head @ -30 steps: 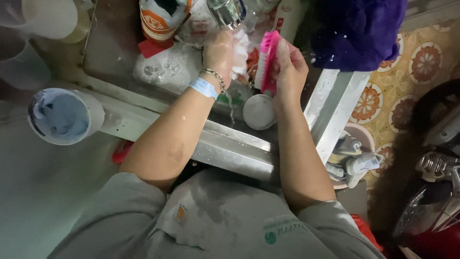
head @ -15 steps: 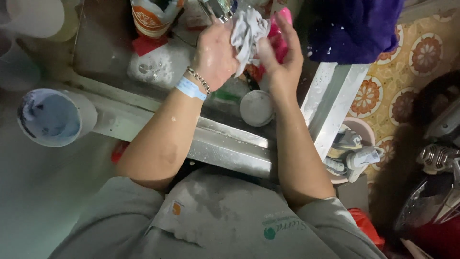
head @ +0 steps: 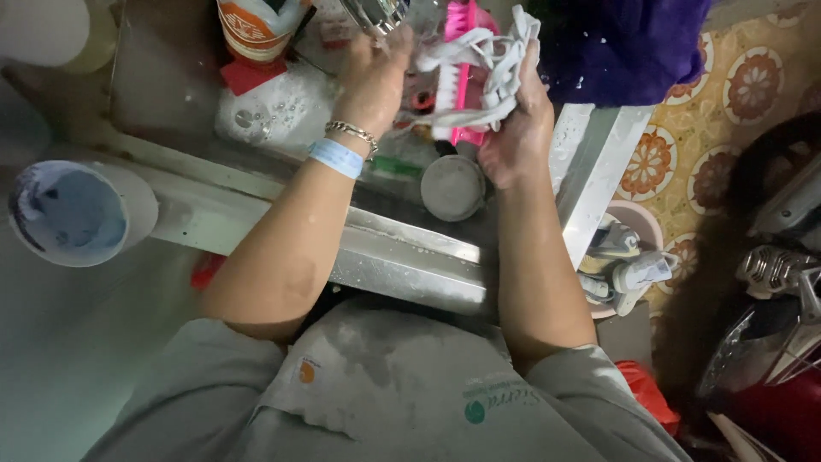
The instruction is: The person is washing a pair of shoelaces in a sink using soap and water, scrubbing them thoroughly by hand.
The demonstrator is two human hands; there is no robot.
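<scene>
Left hand (head: 376,73): fingers curling shut around one end of the white laces (head: 492,73), over the sink (head: 410,257); bracelet and pale blue wristband on the wrist.

Right hand (head: 517,128): fingers closing round the other end of the laces, bunching them against the palm.

Laces: a wet white tangle, stretching between the two sets of fingers and draping across the pink brush (head: 457,77), which is lying just behind them.

Step in hand, by the look of it: rubbing or wringing the laces between both hands. Keeping that going calls for a firm pinch at both ends and staying over the basin.

Below the fingers: a round grey lid (head: 451,186) in the sink; soapy water to the left of the fingers.

Left of the fingers: an orange-and-white bottle (head: 256,30); further off, a white bucket (head: 73,210).

Right of the fingers: purple cloth (head: 620,47); a pair of shoes (head: 624,257) in a basin on patterned floor tiles (head: 744,77).

Room: dim, cramped, wet steel edging.
</scene>
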